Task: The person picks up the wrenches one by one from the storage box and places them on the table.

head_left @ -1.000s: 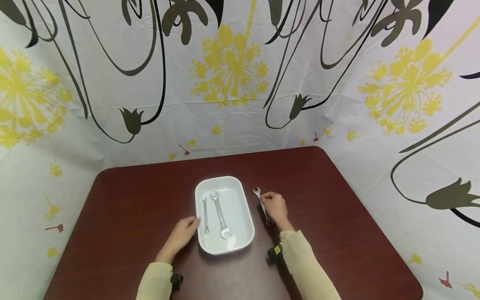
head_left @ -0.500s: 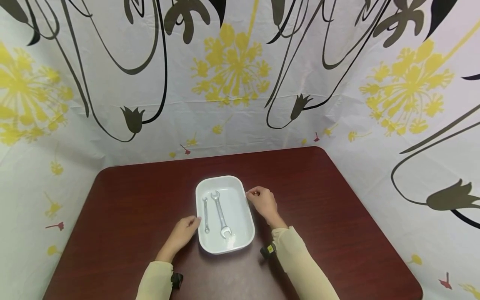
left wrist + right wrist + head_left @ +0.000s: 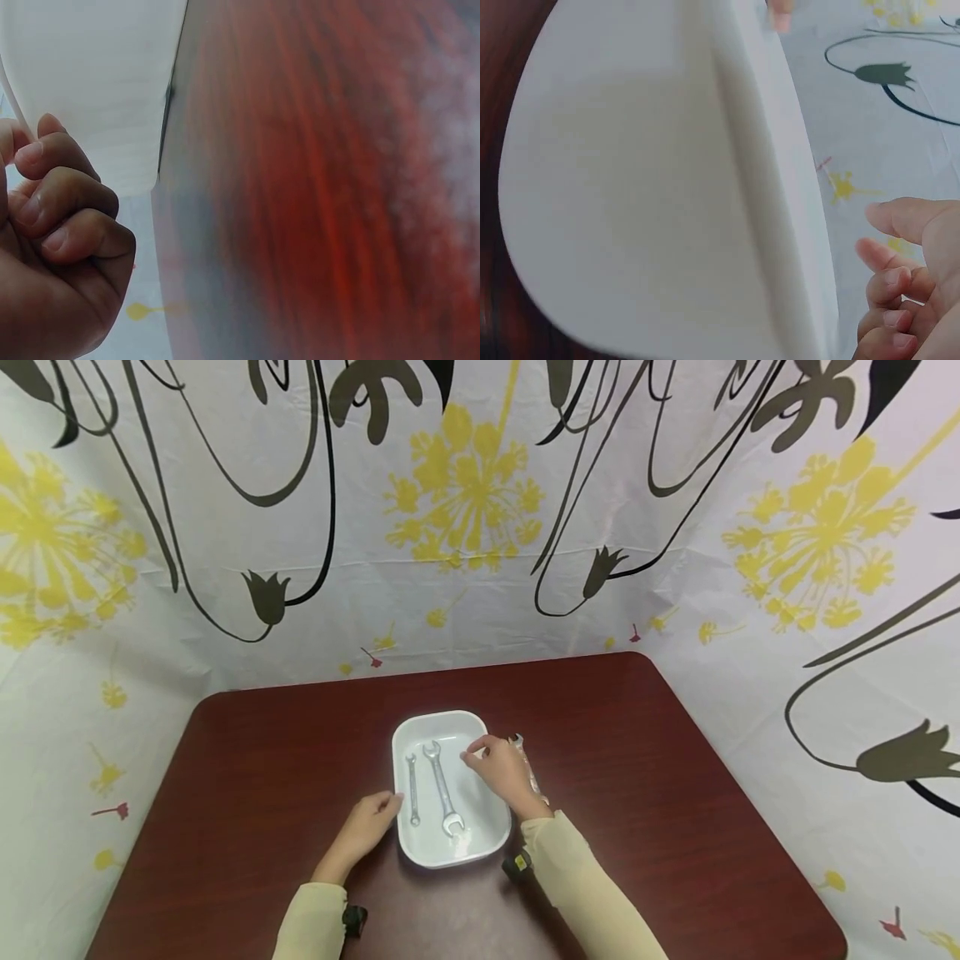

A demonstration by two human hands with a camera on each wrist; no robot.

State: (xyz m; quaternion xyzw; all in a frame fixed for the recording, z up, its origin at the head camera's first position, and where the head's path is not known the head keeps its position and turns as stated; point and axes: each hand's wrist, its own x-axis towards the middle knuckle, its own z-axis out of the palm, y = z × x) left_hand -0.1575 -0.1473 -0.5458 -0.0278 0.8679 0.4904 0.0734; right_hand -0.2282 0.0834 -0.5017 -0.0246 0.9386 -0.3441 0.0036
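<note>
Pale printed cloth (image 3: 360, 527) closes off the far side and both flanks; dark red desk (image 3: 675, 827) set before it.

Fingers first. Right hand (image 3: 504, 768): thumb and first finger a narrow gap apart, the rest curled toward the palm, nothing seen between them. It hangs over the right rim of a white tray (image 3: 476, 827); cannot tell of any contact. Left hand (image 3: 366, 822): fingers curled, thumb and first finger pinching the tray's left rim.

Inside the tray, both lying near to far: small wrench (image 3: 413, 789) on the left, large wrench (image 3: 442, 789) to its right, not touching. Third wrench (image 3: 530, 768) on the desk just right of the tray, partly masked by the right hand.

Step in hand, as I judge it: right hand working at the tray, left hand bracing. Best done with a light, firm left pinch so the tray cannot slide, right fingers passing well above the rim. Slim metal on smooth surfaces may skid; a mid-shank pinch should serve best.

Pose: right forearm slants in from near right, hand pointing far left. Left forearm rises from near left, hand angled far right. Pale sleeves (image 3: 600, 893) on both.
</note>
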